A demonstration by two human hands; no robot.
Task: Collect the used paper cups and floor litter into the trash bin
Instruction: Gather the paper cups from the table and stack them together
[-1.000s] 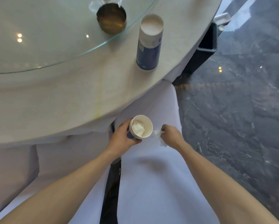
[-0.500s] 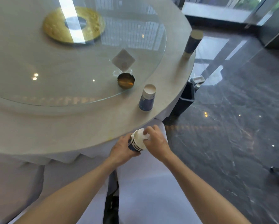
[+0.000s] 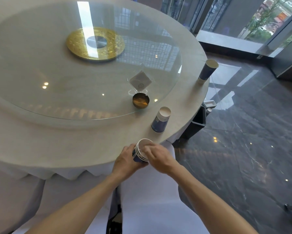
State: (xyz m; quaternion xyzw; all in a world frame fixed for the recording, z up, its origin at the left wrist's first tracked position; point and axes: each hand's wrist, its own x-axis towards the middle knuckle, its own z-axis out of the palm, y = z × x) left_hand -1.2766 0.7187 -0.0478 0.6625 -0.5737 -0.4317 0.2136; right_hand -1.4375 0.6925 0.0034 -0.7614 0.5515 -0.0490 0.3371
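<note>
A stack of nested blue-and-white paper cups (image 3: 140, 150) lies tilted in my left hand (image 3: 125, 162), just in front of the round table's edge (image 3: 74, 141). My right hand (image 3: 160, 157) covers the stack's mouth with its fingertips pushed inside; whatever they hold is hidden. Two more blue paper cups stand upside down on the table rim, one near me (image 3: 161, 121) and one farther right (image 3: 207, 70). A black trash bin (image 3: 199, 119) stands on the floor past the table's right edge, with white litter at its top.
A glass turntable (image 3: 57, 73) carries a gold centre disc (image 3: 95, 43), a clear packet (image 3: 140, 81) and a small brass dish (image 3: 140, 102). White-covered chairs (image 3: 150, 208) stand below my arms. Dark glossy marble floor (image 3: 243, 149) spreads to the right.
My right hand brought a white tissue from beside the cups to the stack's mouth and pushed its fingers in. My view lifted from the chair to the whole table.
</note>
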